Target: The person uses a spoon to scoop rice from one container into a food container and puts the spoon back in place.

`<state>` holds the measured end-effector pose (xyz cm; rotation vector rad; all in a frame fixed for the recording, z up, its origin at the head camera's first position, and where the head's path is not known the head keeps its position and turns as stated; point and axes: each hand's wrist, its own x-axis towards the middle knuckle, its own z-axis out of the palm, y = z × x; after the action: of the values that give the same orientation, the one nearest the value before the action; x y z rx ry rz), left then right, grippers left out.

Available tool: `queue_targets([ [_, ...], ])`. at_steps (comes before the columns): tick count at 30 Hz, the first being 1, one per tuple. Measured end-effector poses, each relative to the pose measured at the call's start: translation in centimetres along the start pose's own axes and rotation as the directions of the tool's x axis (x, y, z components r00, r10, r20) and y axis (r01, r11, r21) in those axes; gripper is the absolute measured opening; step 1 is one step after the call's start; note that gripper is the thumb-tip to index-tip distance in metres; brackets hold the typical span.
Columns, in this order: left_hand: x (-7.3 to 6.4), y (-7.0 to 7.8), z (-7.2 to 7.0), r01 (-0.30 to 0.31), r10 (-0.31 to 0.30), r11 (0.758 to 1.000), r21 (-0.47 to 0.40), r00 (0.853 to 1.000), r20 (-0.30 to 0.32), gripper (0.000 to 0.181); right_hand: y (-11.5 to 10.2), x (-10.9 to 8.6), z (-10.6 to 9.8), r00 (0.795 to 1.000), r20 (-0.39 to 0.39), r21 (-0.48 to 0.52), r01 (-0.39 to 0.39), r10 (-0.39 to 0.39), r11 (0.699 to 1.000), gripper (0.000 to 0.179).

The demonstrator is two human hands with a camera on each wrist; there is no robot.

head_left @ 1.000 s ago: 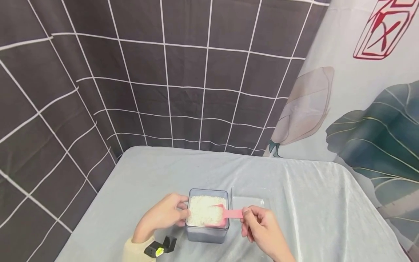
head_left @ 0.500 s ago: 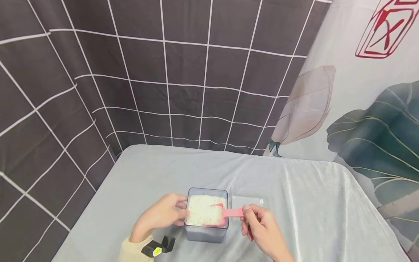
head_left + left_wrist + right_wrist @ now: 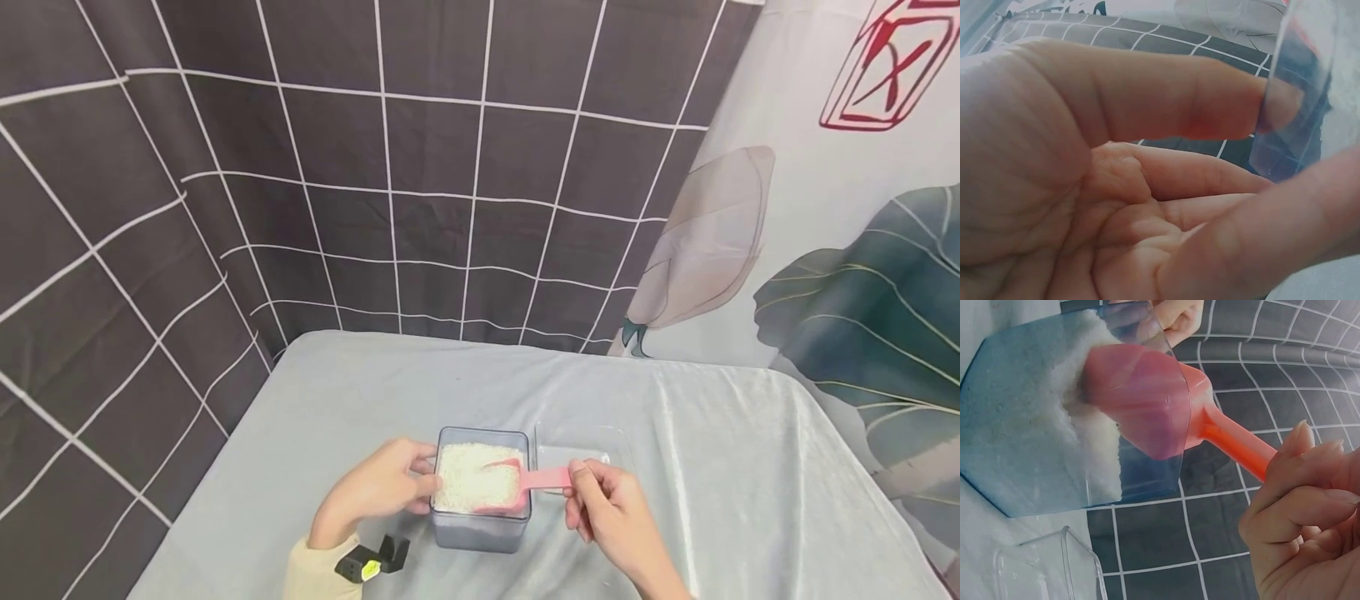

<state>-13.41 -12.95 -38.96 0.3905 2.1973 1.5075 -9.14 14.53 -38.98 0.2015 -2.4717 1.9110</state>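
Observation:
A see-through bluish square container (image 3: 480, 533) stands on the cloth, holding white grains that look like rice (image 3: 472, 475). My left hand (image 3: 386, 483) holds the container's left side, the thumb at its rim; in the left wrist view the thumb's tip (image 3: 1282, 106) shows through the plastic. My right hand (image 3: 611, 508) pinches the end of a pink scoop's handle. The scoop (image 3: 517, 492) lies with its bowl inside the container, partly sunk in the grains. In the right wrist view the scoop's bowl (image 3: 1141, 394) shows through the wall.
A clear shallow plastic box or lid (image 3: 585, 442) lies just right of the container. Pale cloth (image 3: 360, 383) covers the table. A dark gridded curtain (image 3: 427, 225) hangs behind, and a white printed one (image 3: 795, 325) at the right. A black wrist device (image 3: 371, 560) sits at the left sleeve.
The hands, container and scoop all sit slightly further right in the head view, along with the background. The scoop handle has risen slightly; the grip of both hands looks the same.

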Motion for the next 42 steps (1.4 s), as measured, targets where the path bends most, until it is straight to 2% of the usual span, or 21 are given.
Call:
queue_targets([
  [10,0.0,0.1,0.0,-0.005,0.005,1.0,-0.009,1.0,0.005,0.052,0.2,0.3,0.0,0.999,-0.028,0.022,-0.042,0.042,0.999,0.04],
  [21,0.0,-0.1,-0.1,0.014,-0.014,0.999,-0.032,1.0,0.004,0.055,0.4,0.3,-0.1,0.997,-0.063,0.037,-0.048,0.05,0.998,0.037],
  [26,0.2,-0.2,-0.1,0.003,-0.002,0.999,-0.046,1.0,0.018,0.055,0.6,0.4,-0.6,1.0,-0.02,0.085,-0.022,0.024,0.996,0.037],
  [35,0.3,-0.1,0.0,0.003,-0.002,0.999,-0.035,1.0,0.018,0.054,0.9,0.8,-1.7,0.995,0.064,0.177,-0.084,0.074,0.981,0.041],
  [42,0.2,-0.2,0.0,-0.004,0.005,0.999,-0.053,1.0,0.023,0.055,1.2,1.1,-2.5,0.994,0.107,0.243,-0.059,0.034,0.968,0.034],
])
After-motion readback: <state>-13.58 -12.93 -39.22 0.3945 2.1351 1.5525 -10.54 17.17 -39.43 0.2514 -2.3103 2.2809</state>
